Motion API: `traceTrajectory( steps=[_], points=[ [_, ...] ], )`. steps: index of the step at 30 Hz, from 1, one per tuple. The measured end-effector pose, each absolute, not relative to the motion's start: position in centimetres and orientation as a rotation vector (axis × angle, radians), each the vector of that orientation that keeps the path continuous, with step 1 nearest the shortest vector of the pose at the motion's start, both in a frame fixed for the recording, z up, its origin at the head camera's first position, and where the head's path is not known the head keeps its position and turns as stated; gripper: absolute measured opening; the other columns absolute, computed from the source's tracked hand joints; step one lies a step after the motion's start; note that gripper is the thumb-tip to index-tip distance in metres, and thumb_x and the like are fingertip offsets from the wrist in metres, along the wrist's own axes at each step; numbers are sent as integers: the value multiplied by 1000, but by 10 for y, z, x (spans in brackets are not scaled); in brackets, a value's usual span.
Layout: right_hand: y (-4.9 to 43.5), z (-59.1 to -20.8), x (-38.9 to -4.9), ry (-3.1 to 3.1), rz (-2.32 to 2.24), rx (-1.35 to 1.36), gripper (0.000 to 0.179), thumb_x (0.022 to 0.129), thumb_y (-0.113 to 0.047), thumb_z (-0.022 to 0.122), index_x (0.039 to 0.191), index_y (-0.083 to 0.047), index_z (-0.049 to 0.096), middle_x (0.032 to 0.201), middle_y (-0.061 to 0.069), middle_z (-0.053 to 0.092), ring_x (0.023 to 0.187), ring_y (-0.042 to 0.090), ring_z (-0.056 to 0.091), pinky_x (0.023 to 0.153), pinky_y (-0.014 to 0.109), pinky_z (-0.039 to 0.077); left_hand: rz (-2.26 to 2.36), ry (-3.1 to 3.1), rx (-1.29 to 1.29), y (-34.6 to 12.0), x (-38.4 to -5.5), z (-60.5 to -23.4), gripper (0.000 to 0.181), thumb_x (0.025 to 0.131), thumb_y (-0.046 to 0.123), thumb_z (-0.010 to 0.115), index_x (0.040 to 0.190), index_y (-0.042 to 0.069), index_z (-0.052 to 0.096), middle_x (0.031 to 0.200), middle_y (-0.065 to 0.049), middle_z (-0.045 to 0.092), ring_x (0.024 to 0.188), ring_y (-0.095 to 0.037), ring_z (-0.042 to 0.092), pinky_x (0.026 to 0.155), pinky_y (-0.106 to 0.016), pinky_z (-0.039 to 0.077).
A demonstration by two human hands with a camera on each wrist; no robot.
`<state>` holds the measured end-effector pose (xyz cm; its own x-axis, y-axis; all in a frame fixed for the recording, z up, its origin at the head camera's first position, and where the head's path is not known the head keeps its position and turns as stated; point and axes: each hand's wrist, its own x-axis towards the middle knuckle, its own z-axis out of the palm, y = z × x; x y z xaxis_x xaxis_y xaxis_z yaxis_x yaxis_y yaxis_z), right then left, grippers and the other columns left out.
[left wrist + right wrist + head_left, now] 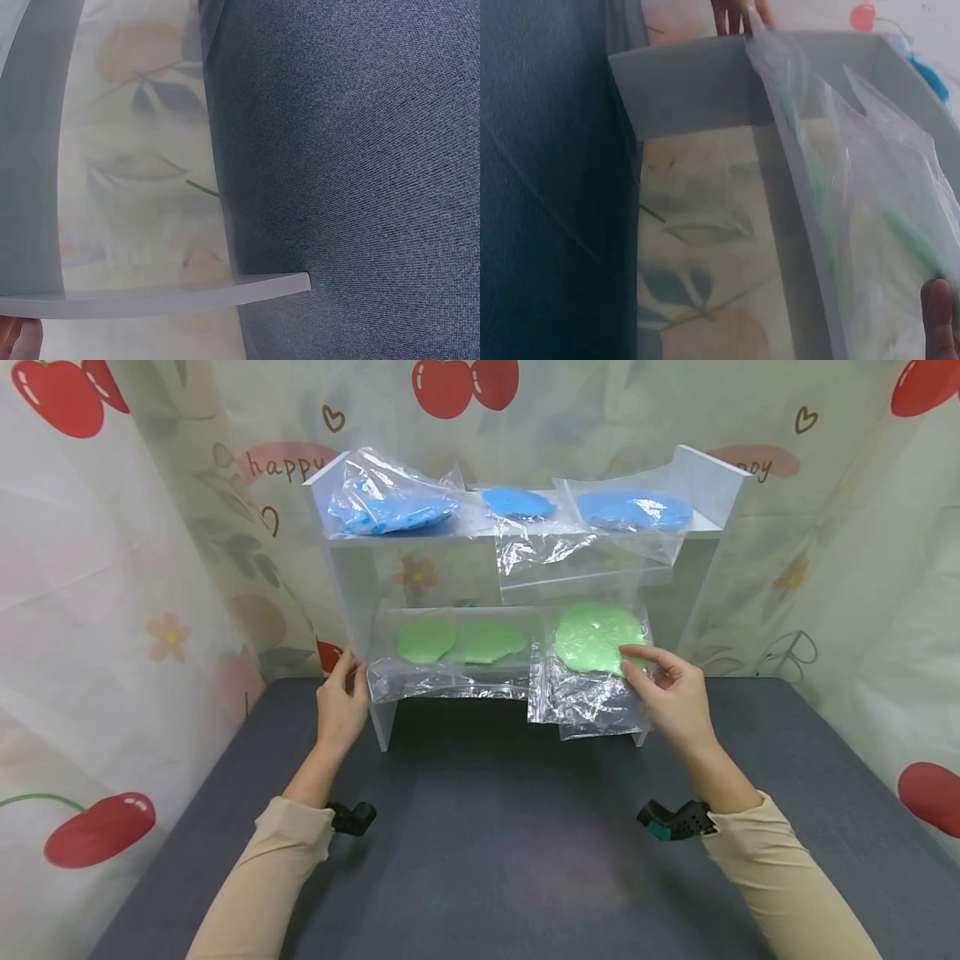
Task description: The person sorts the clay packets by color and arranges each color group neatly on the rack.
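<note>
A white two-tier shelf (356, 585) stands on the table. My left hand (341, 702) touches the outer side of its left panel (187, 301), fingertips near the front edge. At the lower tier's right end, my right hand (675, 693) pinches the edge of a clear zip bag (588, 697) between thumb and fingers. Inside shows a light-green flat round piece (596, 635). Another clear bag edge (600, 728) hangs beneath it. To the left, clear bagging (450, 681) with two green flat pieces (426, 640) lies on the same tier. The bags' contents are blurred in the right wrist view.
On the upper tier lie clear bags with blue flat pieces (633, 510); one bag (585, 560) hangs over the front edge. Printed cloth (180, 527) surrounds the dark table (487, 827). A thin cable (791, 652) shows at the back right.
</note>
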<state>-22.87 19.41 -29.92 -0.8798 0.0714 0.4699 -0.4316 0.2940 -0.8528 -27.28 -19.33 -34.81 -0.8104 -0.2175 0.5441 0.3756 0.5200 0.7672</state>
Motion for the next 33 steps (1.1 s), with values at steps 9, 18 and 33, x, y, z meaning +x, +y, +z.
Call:
traceTrajectory(
  steps=[9,18,33],
  points=[
    [202,-301,-240,-2191,1512,237,35,87,-12,64,120,0,61,118,-1,58,37,-1,19,36,16,24,-1290,-2171,-134,-194,-272,-347,44,95,5,49,139,5,44,122,-26,60,108,-37,61,88,-49,50],
    [209,-305,-253,-2252,1487,212,44,86,-9,61,129,1,54,141,20,46,140,27,29,111,54,25,-1295,-2187,-138,-195,-273,-347,46,96,6,48,141,8,41,124,-25,59,109,-37,61,88,-49,50],
    [210,-311,-262,-2362,1121,94,33,88,-23,62,116,-7,66,52,-6,35,34,0,22,35,23,26,-1285,-2172,-123,-193,-272,-347,43,94,5,49,137,5,46,120,-25,61,109,-37,61,87,-48,50]
  ],
)
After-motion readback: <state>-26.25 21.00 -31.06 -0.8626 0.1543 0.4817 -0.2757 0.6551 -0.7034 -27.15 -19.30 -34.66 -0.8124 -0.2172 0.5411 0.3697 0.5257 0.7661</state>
